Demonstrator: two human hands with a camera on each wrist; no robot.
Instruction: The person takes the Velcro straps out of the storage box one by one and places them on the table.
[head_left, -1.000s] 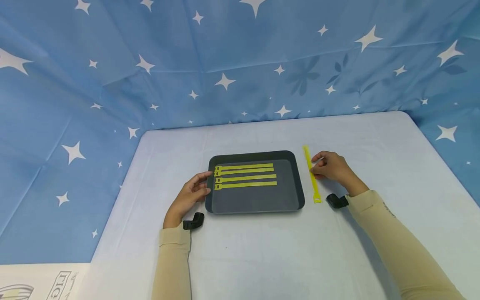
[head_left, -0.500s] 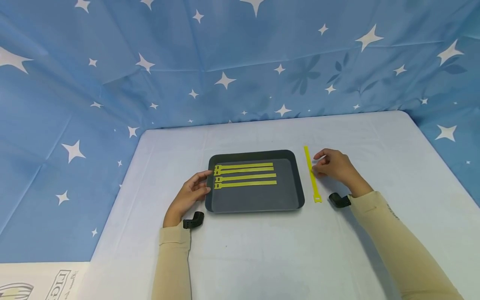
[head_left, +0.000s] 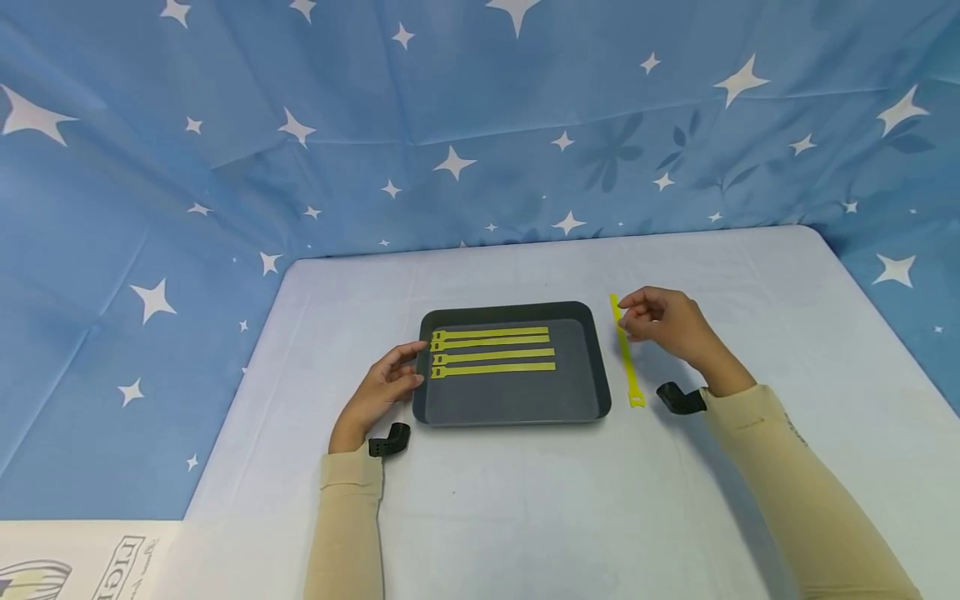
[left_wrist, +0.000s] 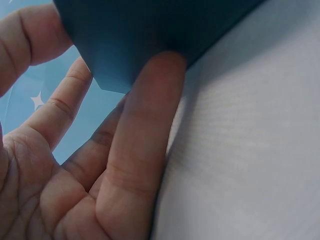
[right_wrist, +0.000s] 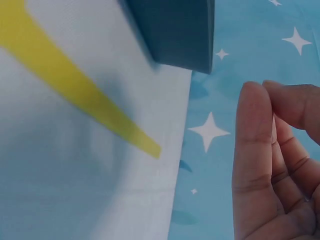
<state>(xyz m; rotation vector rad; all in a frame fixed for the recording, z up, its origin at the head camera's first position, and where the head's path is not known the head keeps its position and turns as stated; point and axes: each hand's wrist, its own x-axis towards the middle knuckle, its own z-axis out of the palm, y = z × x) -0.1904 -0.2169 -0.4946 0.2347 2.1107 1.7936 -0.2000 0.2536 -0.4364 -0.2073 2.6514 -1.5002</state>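
At lower centre, the left hand [head_left: 377,392] rests with relaxed fingers against the left wall of the dark grey rectangular plastic tray [head_left: 517,408]; the left wrist view shows that contact. Right of the tray, the loose yellow flat strap [head_left: 626,354] lies on the white table [head_left: 525,500]. The right hand [head_left: 663,323] hovers just above it, fingers loosely curled, holding nothing, as the right wrist view confirms.

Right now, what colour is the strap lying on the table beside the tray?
Bright yellow strap, clearest in the head view.
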